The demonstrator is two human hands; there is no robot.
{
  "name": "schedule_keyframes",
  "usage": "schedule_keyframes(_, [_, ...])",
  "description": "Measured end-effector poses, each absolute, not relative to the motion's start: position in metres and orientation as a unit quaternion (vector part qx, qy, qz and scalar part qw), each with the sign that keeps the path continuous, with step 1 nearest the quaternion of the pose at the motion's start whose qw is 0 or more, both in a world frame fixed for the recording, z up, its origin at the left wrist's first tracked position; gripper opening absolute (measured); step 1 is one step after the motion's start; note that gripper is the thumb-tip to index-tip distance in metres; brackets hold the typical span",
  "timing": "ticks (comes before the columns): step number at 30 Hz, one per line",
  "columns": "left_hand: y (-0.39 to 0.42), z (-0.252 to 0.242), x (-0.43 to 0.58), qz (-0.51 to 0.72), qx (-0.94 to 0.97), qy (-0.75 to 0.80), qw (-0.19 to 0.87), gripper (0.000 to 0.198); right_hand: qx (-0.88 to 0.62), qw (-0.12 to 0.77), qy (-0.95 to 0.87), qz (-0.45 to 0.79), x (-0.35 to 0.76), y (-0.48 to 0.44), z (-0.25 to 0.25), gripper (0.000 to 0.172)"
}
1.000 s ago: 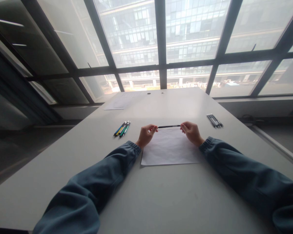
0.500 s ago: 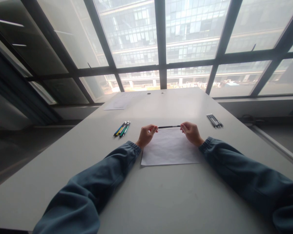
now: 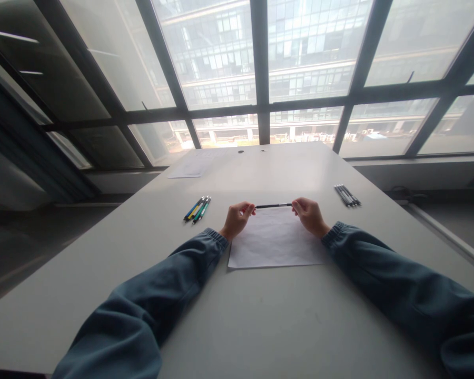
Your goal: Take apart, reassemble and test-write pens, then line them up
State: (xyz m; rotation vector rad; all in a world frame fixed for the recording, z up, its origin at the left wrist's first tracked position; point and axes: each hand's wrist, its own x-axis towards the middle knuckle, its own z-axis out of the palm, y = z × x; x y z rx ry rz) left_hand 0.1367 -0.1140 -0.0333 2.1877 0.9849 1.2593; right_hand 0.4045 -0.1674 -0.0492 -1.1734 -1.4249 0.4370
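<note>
A slim black pen (image 3: 274, 206) lies level across the far edge of a white sheet of paper (image 3: 276, 242), held at both ends. My left hand (image 3: 237, 218) pinches its left end between thumb and fingers. The right end is gripped the same way by my right hand (image 3: 309, 215). Both wrists rest near the sides of the sheet. Whether the pen touches the paper or is slightly raised, I cannot tell.
Left of the paper lies a bunch of coloured pens (image 3: 197, 209). Several grey and black pens (image 3: 347, 195) lie at the right. More paper (image 3: 187, 167) is at the far left of the white table (image 3: 260, 321), before tall windows (image 3: 221, 52).
</note>
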Motion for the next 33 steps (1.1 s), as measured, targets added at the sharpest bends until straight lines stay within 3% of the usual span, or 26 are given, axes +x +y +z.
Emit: schedule_keyframes(33, [-0.1132, -0.0328, 0.1367, 0.457, 0.785, 0.346, 0.234, 0.041, -0.507, 0.565, -0.625, 0.186, 0.4063, -0.1669, -0.0514, 0.043])
